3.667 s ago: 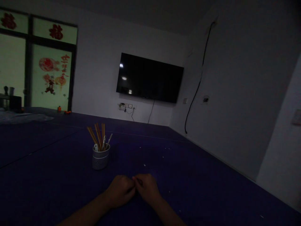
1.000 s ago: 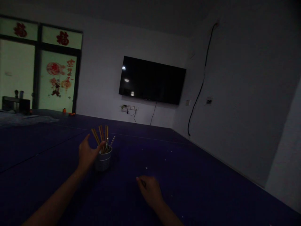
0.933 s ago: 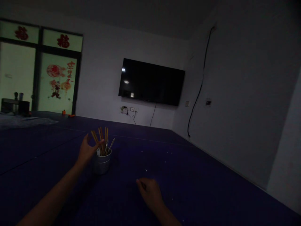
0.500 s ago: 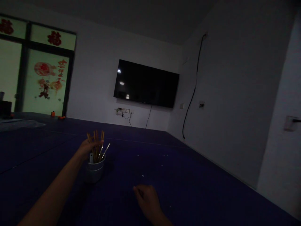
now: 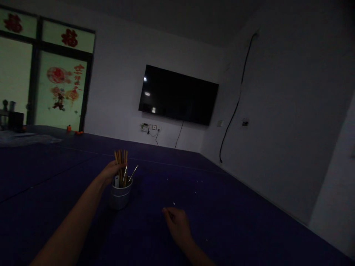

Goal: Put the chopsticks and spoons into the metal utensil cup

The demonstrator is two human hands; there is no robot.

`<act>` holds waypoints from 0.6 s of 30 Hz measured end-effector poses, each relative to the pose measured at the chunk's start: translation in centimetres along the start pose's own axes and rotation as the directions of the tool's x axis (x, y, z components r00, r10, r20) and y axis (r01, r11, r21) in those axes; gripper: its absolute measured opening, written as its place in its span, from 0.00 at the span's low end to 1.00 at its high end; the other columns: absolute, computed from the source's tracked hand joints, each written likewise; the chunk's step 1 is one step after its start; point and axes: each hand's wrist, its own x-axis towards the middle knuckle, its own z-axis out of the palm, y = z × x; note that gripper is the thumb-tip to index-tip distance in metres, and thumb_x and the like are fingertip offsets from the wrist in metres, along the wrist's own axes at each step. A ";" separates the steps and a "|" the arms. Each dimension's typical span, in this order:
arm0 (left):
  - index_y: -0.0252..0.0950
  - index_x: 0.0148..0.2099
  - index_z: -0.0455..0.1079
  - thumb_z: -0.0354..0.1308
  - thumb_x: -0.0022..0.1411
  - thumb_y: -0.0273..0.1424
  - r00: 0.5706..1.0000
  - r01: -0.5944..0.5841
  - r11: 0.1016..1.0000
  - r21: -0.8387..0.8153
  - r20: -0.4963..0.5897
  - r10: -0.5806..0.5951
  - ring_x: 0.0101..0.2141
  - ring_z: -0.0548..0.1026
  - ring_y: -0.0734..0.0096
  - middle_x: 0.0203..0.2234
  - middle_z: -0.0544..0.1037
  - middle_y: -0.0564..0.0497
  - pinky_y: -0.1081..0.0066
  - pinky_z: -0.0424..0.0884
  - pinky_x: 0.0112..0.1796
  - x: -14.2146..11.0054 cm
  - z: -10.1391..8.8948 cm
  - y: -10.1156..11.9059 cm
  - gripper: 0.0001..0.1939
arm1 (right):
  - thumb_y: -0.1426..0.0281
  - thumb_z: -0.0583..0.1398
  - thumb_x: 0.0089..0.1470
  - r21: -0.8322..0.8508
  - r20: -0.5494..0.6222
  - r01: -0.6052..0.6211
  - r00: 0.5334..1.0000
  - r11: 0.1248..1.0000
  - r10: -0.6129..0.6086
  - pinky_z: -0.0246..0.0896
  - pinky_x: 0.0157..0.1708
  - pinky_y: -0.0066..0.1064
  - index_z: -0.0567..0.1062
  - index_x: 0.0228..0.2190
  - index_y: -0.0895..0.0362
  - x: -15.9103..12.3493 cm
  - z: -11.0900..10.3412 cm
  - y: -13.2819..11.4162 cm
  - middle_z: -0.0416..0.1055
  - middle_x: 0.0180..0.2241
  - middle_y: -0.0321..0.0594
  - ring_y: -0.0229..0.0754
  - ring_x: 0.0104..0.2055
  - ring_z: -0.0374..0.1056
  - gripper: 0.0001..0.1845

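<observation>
My left hand (image 5: pixel 112 170) is closed around a bundle of wooden chopsticks (image 5: pixel 120 158), gripping them partway up. Their lower ends stand inside a grey oval holder (image 5: pixel 120 195) on the blue-covered table. Beside the chopsticks, thin shiny metal utensils (image 5: pixel 133 173) lean to the right, and a pale flat handle (image 5: pixel 117 181) stands at the holder's left side. My right hand (image 5: pixel 177 223) rests low over the table to the right of the holder, fingers loosely curled into a fist with nothing seen in it.
Small white scraps (image 5: pixel 174 203) are scattered on the dark blue table (image 5: pixel 149 236). Clear plastic sheeting (image 5: pixel 30 139) and small orange objects (image 5: pixel 78 132) lie at the far left. A television (image 5: pixel 179 95) hangs on the far wall, and a black cable (image 5: pixel 235 107) runs down the right wall.
The chopsticks, spread apart before, are now gathered closer together and more upright in my left hand. My right hand stays curled. The whole view has shifted slightly.
</observation>
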 end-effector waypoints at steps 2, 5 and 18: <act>0.33 0.31 0.73 0.68 0.38 0.33 0.999 -0.017 0.999 -0.033 0.036 0.018 0.24 0.74 0.67 0.19 0.74 0.54 0.70 0.68 0.27 -0.1 0.0 0.0 0.16 | 0.55 0.46 0.62 0.020 -0.018 -0.019 1.000 1.000 0.019 0.44 0.20 0.26 0.71 0.17 0.56 0.7 0.6 0.0 0.66 0.15 0.34 0.34 0.18 0.60 0.30; 0.33 0.30 0.71 0.68 0.40 0.36 0.996 -0.043 0.995 -0.089 0.071 0.050 0.26 0.75 0.65 0.20 0.75 0.53 0.69 0.69 0.28 -0.2 0.1 0.2 0.15 | 0.55 0.45 0.62 0.026 -0.050 -0.058 0.997 0.998 0.060 0.46 0.20 0.26 0.73 0.19 0.56 1.1 1.6 0.0 0.66 0.15 0.35 0.35 0.18 0.61 0.30; 0.35 0.30 0.64 0.66 0.42 0.44 0.933 -0.359 0.910 -0.208 -0.080 0.349 0.27 0.74 0.69 0.21 0.73 0.56 0.68 0.68 0.36 -0.6 -1.0 4.3 0.21 | 0.61 0.46 0.62 -0.149 -0.004 0.047 0.999 0.988 -0.049 0.41 0.20 0.28 0.71 0.18 0.56 0.5 2.5 -1.5 0.67 0.16 0.35 0.34 0.17 0.61 0.27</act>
